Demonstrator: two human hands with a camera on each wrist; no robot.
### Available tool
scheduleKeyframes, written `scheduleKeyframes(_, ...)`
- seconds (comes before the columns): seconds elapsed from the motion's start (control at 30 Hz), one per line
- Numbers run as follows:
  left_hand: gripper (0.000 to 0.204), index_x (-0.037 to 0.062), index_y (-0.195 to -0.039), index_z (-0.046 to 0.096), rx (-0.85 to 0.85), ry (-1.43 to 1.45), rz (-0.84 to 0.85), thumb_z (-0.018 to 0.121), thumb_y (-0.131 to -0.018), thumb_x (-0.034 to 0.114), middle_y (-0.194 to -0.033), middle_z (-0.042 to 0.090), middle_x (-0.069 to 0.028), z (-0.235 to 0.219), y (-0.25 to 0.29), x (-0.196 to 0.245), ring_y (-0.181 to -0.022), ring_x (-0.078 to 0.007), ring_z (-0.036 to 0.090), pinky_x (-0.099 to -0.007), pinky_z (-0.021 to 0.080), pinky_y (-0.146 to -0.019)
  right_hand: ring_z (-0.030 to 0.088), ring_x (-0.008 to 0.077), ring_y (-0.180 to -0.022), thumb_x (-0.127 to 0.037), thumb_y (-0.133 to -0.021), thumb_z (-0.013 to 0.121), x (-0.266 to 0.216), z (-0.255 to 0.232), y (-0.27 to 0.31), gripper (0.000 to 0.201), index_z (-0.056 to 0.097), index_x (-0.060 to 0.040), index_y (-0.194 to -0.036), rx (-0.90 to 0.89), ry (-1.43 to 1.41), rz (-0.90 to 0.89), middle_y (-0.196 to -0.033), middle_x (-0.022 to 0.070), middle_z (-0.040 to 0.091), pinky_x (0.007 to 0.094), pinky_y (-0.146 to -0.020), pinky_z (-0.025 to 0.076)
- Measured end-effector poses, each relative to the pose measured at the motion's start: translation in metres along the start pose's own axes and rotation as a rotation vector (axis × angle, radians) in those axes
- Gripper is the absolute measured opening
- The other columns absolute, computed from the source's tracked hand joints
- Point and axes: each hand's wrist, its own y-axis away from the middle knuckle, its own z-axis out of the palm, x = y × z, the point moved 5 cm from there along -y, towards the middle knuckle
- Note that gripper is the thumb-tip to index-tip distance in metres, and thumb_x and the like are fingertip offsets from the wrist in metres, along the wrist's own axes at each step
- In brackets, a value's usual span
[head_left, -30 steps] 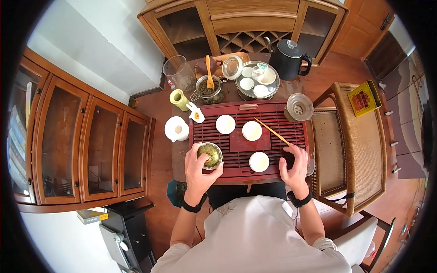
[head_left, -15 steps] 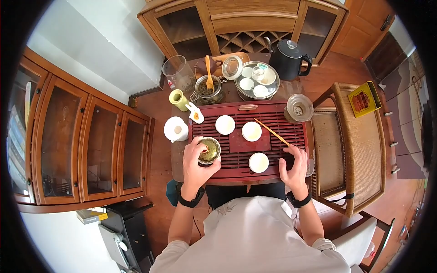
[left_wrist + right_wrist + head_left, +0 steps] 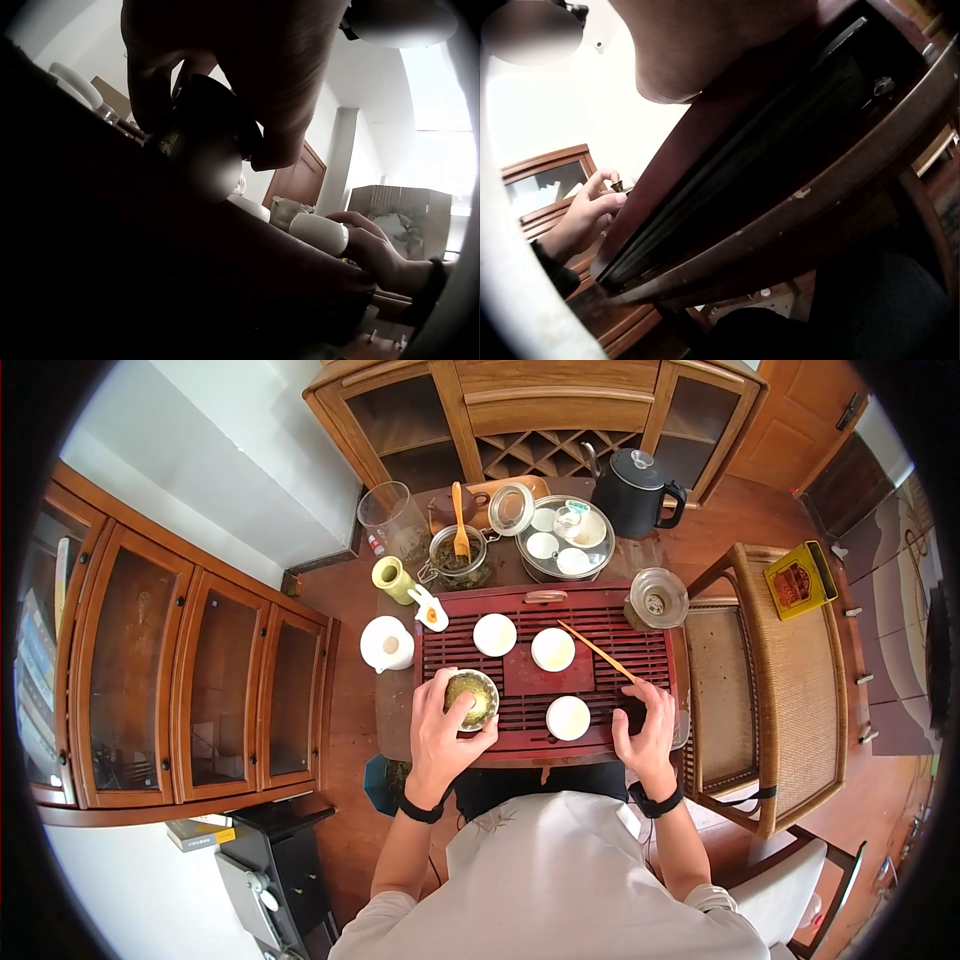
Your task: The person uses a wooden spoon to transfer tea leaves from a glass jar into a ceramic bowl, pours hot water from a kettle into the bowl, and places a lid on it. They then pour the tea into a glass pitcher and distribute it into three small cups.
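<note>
Left fingers [image 3: 431,696] grip a lidded bowl [image 3: 482,698]; right fingers [image 3: 655,703] touch the tray [image 3: 532,678].

Dark-red slatted wooden tray [image 3: 520,678]; three round white cups [image 3: 553,649], pale yellow inside; left, a greenish-gold round bowl [image 3: 478,690]; right, a slender tan stick [image 3: 598,650]; far right, a black kettle [image 3: 630,495].

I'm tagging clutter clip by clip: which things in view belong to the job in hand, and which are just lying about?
Seem to belong: green-topped bowl in the left hand; red slatted tray; three white cups.

Likely incidental: yellow tin; wicker chair.
</note>
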Motion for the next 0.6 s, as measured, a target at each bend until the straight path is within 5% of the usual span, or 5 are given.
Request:
scheduleKeyframes(0.33,0.049,0.0083,-0.104,0.060,0.070,-0.018,0.023,0.092,-0.066,0.008,-0.138,0.061,-0.0237,-0.001,0.022,-0.005,-0.114,-0.0434,0.064,-0.0522,0.055,-0.095,0.065,0.0358,-0.107,-0.010,-0.088,0.075,0.000,0.001,0.000,0.051,0.055,0.0007,-0.134,-0.009,-0.003,-0.004,-0.120,0.0143,0.071,0.0479,-0.096,0.047)
scheduleKeyframes(0.6,0.061,0.0101,-0.114,0.053,0.126,0.129,-0.047,0.091,-0.066,0.004,-0.137,0.064,-0.0240,-0.006,0.026,-0.024,-0.109,-0.0403,0.066,-0.0479,0.056,-0.091,0.065,0.0355,-0.108,-0.010,-0.088,0.075,0.000,0.000,0.000,0.052,0.056,0.0004,-0.135,-0.022,0.005,0.005,-0.120,0.0138,0.072,0.0478,-0.097,0.047)
